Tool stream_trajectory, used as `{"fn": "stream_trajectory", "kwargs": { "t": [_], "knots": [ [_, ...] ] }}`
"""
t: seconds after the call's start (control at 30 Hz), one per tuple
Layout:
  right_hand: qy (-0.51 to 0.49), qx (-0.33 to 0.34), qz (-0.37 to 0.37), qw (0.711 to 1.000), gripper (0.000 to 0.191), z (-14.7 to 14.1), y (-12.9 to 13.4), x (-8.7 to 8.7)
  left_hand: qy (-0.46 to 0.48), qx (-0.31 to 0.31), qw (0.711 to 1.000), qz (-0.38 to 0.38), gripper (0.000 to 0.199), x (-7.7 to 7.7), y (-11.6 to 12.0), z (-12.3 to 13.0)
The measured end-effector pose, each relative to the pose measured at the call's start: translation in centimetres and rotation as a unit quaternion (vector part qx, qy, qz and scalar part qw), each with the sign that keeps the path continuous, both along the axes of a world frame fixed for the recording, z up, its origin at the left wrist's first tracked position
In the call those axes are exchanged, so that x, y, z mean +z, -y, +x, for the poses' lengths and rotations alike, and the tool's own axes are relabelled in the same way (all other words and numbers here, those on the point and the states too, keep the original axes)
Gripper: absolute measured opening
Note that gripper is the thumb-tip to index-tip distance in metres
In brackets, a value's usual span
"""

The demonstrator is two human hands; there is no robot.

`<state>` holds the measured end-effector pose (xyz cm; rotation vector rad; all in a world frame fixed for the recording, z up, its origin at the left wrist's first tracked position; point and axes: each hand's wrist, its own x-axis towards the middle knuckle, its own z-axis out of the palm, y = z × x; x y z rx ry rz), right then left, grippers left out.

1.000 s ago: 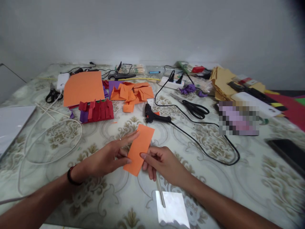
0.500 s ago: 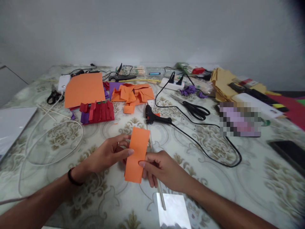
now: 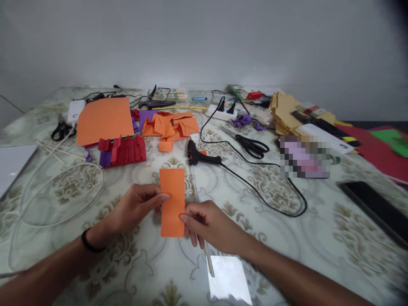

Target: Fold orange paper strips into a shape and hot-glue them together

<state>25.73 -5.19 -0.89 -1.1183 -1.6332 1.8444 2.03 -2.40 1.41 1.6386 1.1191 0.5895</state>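
A rectangular strip of orange paper is held upright above the table between both hands. My left hand pinches its left edge, the thumb lying on the front face. Lower down, my right hand grips the right edge with its thumb in front; the fingers behind the paper are partly hidden. A thin greyish stick slants out below my right hand, its end over a white paper piece; whether the hand touches the stick I cannot tell. Beyond the strip lies a black glue gun.
Folded orange papers, a red and purple folded piece and an orange sheet stack lie farther back. Black scissors, a white power strip and a phone are to the right. Cables loop across the table.
The orange strip has turned from a slight tilt to nearly upright and squarely facing me. Both hands still hold it. The whole view has shifted a little to the right.
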Motion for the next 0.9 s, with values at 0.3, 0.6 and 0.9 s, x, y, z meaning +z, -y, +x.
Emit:
{"fn": "stream_trajectory", "kwargs": {
  "t": [0.3, 0.6, 0.9],
  "knots": [
    [-0.002, 0.003, -0.002, 1.0, 0.033, -0.1, 0.1, 0.0, 0.016, 0.046, 0.999, 0.015, 0.039, 0.4, 0.0, -0.1],
    [0.022, 0.022, 0.042, 0.999, 0.037, -0.1, 0.0, 0.3, 0.017, 0.069, 0.997, 0.025, 0.041, -0.4, -0.2, -0.5],
    [0.047, 0.042, 0.068, 0.996, 0.033, 0.0, 0.2, 0.1, 0.031, 0.08, 0.996, 0.026, 0.038, -0.5, -0.3, -0.4]
  ]
}}
